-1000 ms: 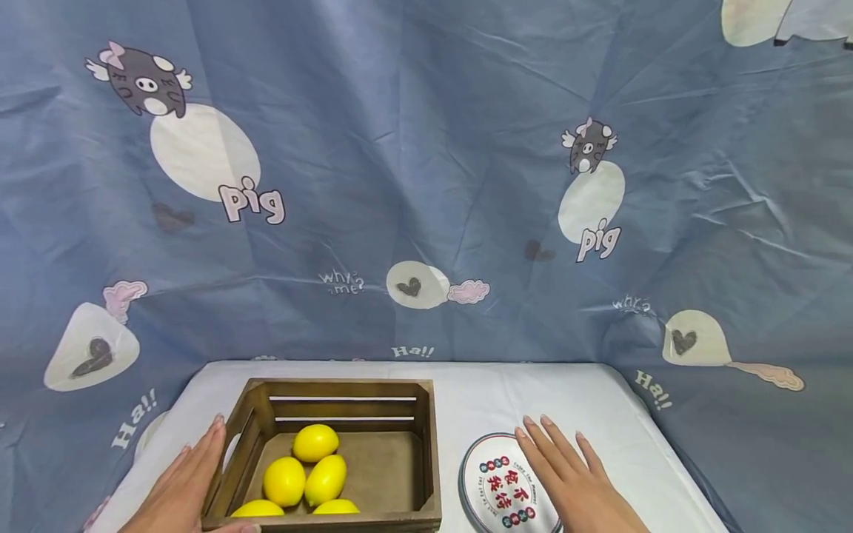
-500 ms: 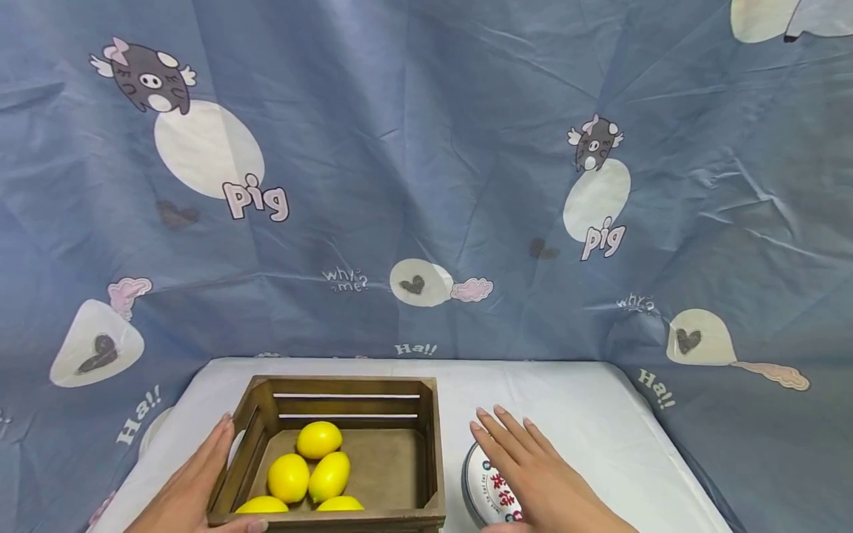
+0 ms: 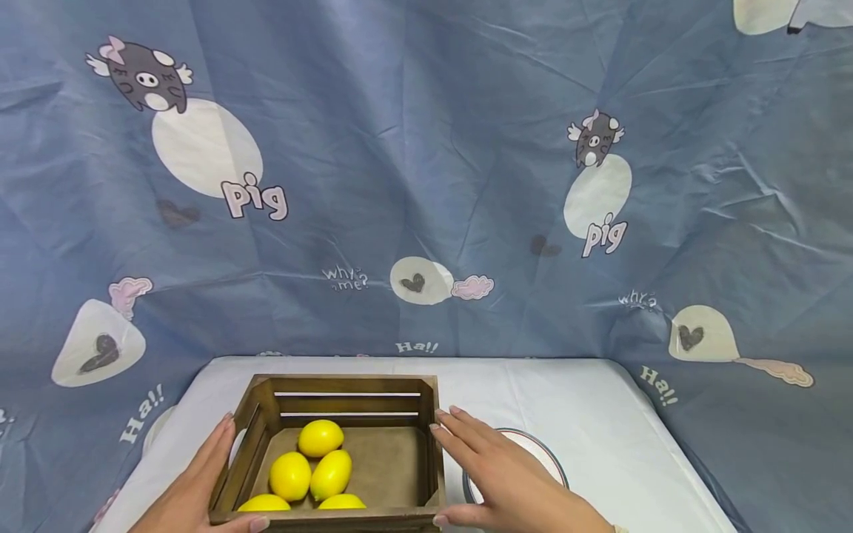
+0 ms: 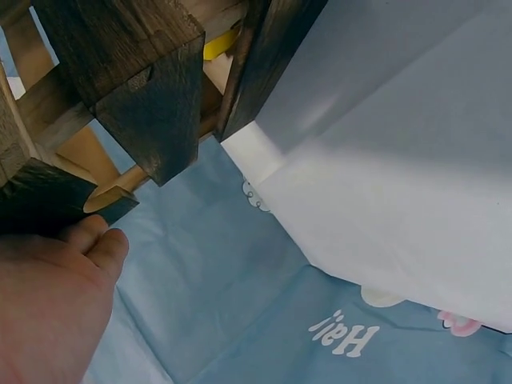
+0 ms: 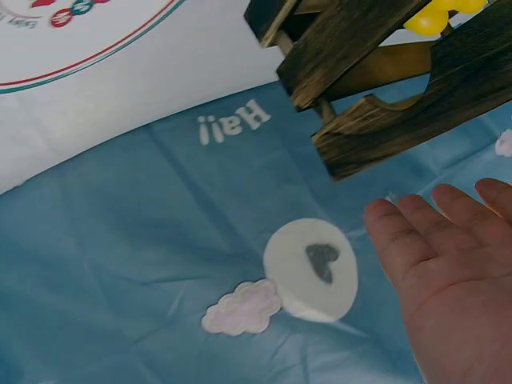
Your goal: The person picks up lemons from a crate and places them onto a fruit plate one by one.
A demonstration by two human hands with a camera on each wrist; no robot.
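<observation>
A brown slatted wooden crate (image 3: pixel 346 385) sits on the white-covered table in the head view, with several yellow lemons (image 3: pixel 331 474) inside. My left hand (image 3: pixel 186 481) grips the crate's left side, its thumb by the front left corner. In the left wrist view, curled fingers of that hand (image 4: pixel 96 256) meet the notched edge of a slat. My right hand (image 3: pixel 509 477) is at the crate's right side with fingers extended, fingertips right at the wall. Straight fingers and a bare palm (image 5: pixel 464 272) show in the right wrist view, beside the crate (image 5: pixel 400 136).
A round white plate (image 3: pixel 533 448) with a dark rim lies right of the crate, partly hidden under my right hand. The white tabletop (image 3: pixel 620 444) extends further right. A blue curtain (image 3: pixel 426 185) with pig prints hangs behind and around the table.
My right hand has moved left from over the plate to the crate's right side. The left hand stays on the crate. The view has shifted slightly.
</observation>
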